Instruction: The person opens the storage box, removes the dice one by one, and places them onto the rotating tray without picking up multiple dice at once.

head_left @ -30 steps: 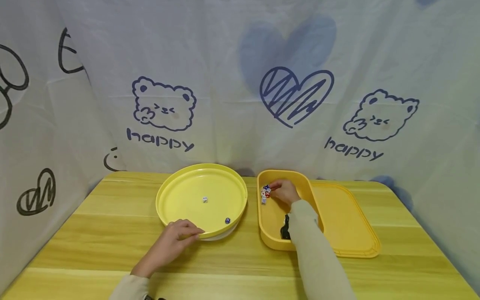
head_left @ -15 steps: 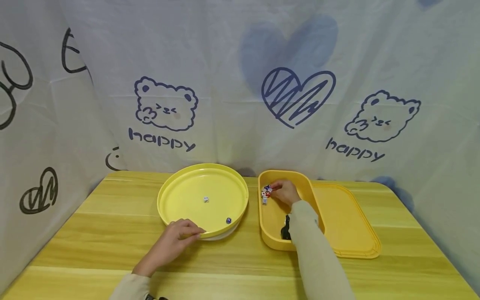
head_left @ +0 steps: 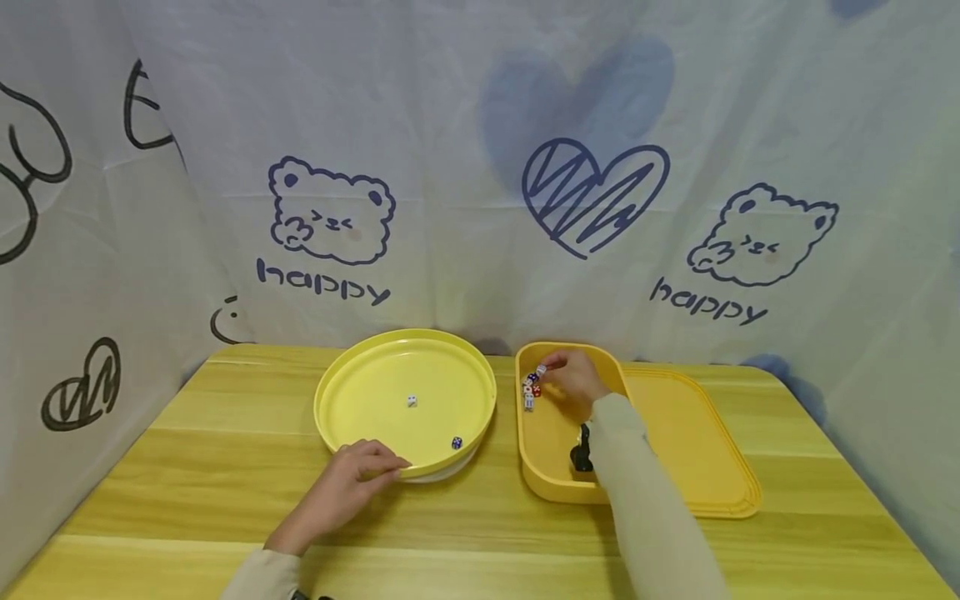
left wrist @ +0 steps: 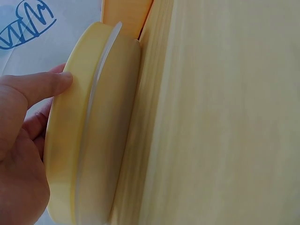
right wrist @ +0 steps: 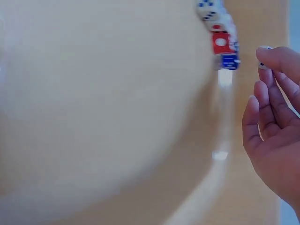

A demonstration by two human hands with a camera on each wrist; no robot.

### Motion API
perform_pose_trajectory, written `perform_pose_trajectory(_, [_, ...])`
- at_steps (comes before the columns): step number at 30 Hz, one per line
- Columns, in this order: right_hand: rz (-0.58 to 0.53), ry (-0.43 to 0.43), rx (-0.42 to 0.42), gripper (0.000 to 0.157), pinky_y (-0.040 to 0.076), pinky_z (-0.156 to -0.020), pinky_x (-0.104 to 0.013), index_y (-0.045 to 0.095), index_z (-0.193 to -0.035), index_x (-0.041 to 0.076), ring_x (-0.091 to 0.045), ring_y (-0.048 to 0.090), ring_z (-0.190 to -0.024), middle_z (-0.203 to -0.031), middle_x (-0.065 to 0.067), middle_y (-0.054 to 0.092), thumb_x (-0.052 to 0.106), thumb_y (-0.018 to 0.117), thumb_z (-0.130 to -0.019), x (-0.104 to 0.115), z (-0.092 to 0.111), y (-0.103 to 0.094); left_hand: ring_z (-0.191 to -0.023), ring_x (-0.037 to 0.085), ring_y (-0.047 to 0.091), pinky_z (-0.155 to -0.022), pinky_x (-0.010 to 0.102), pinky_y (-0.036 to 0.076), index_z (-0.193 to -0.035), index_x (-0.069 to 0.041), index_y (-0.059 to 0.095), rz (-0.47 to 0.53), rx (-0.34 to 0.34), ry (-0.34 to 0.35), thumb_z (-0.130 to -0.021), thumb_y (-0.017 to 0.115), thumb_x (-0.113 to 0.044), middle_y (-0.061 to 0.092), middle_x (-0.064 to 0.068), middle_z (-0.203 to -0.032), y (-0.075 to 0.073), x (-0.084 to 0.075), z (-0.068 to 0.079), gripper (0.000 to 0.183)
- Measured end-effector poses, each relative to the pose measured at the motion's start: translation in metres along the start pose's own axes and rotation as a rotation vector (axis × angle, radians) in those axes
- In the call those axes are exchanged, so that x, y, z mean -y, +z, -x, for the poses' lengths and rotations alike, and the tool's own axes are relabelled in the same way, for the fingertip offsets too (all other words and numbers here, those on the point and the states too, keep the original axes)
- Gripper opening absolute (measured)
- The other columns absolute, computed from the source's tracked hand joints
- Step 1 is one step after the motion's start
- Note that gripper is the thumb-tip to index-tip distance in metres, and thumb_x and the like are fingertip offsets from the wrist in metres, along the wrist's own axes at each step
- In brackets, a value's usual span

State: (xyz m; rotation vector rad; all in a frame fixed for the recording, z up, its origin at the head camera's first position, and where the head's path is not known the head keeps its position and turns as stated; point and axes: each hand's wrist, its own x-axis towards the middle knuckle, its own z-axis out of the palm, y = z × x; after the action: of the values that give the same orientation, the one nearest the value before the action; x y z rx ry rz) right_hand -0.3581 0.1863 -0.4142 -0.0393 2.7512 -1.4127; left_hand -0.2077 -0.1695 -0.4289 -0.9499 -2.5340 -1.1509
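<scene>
My left hand [head_left: 360, 475] pinches the near rim of a round yellow tray [head_left: 341, 433], its thumb [left wrist: 63, 82] on the outer wall in the left wrist view. A white die [head_left: 412, 401] and a blue die [head_left: 457, 443] lie in the tray. My right hand [head_left: 576, 377] is inside an orange-yellow box [head_left: 543, 481] and pinches a white die [right wrist: 264, 65] between thumb and forefinger. Against the box's left wall sit several dice: white dice [right wrist: 206, 10], a red die [right wrist: 221, 42] and a blue die [right wrist: 229, 61].
A black object [head_left: 582, 454] lies in the near part of the box, partly hidden by the right sleeve [head_left: 637, 467]. A flat orange-yellow lid [head_left: 686, 442] lies to the right of the box on the wooden table [head_left: 465, 554]. A printed cloth [head_left: 450, 167] hangs behind.
My right hand has drawn slightly right and up from the dice, with a white die now apart from them in its fingertips. The left hand stays on the tray's rim.
</scene>
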Motion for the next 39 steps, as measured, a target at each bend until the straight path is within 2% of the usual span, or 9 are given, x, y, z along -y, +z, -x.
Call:
perform_pose_trajectory(7, [-0.048, -0.08, 0.008, 0.017, 0.048, -0.086, -0.038, 0.065, -0.105, -0.006, -0.024, 0.056, -0.089, -0.1, -0.015, 0.065, 0.0, 0.066, -0.089, 0.02, 0.003, -0.018, -0.086, 0.011, 0.056, -0.075, 0.031, 0.044, -0.1, -0.007, 0.076, -0.008, 0.003, -0.011, -0.087, 0.07, -0.005, 0.066, -0.006, -0.092, -0.001, -0.002, -0.002, 0.014])
perform_pose_trajectory(13, [-0.077, -0.12, 0.015, 0.019, 0.047, -0.083, -0.033, 0.066, -0.106, -0.004, -0.023, 0.054, -0.089, -0.1, -0.012, 0.064, 0.005, 0.067, -0.09, 0.03, 0.008, -0.028, -0.087, 0.012, 0.057, -0.075, 0.031, 0.044, -0.101, -0.006, 0.076, -0.001, 0.019, -0.027, -0.088, 0.069, -0.007, 0.066, -0.006, -0.093, -0.002, -0.002, -0.004, 0.014])
perform_pose_trajectory(19, [-0.158, -0.116, 0.018, 0.02, 0.046, -0.087, -0.036, 0.066, -0.108, -0.002, -0.024, 0.054, -0.094, -0.105, -0.012, 0.065, 0.006, 0.067, -0.09, 0.037, 0.014, -0.024, -0.086, 0.012, 0.057, -0.074, 0.031, 0.045, -0.1, -0.007, 0.076, -0.011, 0.012, -0.022, -0.088, 0.069, -0.006, 0.066, -0.006, -0.092, -0.002, -0.003, -0.004, 0.014])
perform_pose_trajectory(27, [-0.198, -0.117, 0.043, 0.022, 0.044, -0.094, -0.044, 0.065, -0.111, -0.001, -0.026, 0.055, -0.098, -0.107, -0.012, 0.064, 0.008, 0.067, -0.09, 0.057, 0.025, -0.017, -0.084, 0.01, 0.057, -0.073, 0.03, 0.045, -0.097, -0.008, 0.076, -0.032, -0.019, 0.013, -0.086, 0.071, -0.004, 0.066, -0.007, -0.09, 0.001, -0.001, 0.0, 0.013])
perform_pose_trajectory(31, [-0.225, -0.118, 0.043, 0.022, 0.045, -0.094, -0.041, 0.065, -0.111, 0.0, -0.026, 0.055, -0.097, -0.106, -0.011, 0.064, 0.008, 0.067, -0.091, 0.064, 0.032, -0.018, -0.084, 0.011, 0.058, -0.072, 0.03, 0.045, -0.098, -0.008, 0.076, -0.025, -0.02, 0.028, -0.086, 0.071, -0.004, 0.066, -0.006, -0.09, 0.002, 0.0, -0.001, 0.013])
perform_pose_trajectory(36, [-0.238, -0.113, 0.037, 0.021, 0.046, -0.092, -0.037, 0.065, -0.111, 0.001, -0.025, 0.055, -0.097, -0.107, -0.011, 0.064, 0.009, 0.067, -0.091, 0.075, 0.043, -0.02, -0.085, 0.011, 0.058, -0.073, 0.03, 0.045, -0.099, -0.008, 0.076, -0.011, -0.006, 0.005, -0.088, 0.07, -0.006, 0.066, -0.007, -0.091, 0.001, -0.001, -0.001, 0.013])
perform_pose_trajectory(39, [-0.232, -0.131, 0.032, 0.021, 0.045, -0.092, -0.039, 0.065, -0.11, 0.002, -0.026, 0.054, -0.096, -0.106, -0.011, 0.063, 0.008, 0.067, -0.09, 0.081, 0.052, -0.02, -0.085, 0.01, 0.058, -0.073, 0.03, 0.045, -0.099, -0.008, 0.076, -0.016, -0.006, 0.002, -0.087, 0.07, -0.005, 0.066, -0.008, -0.09, 0.001, -0.001, -0.002, 0.014])
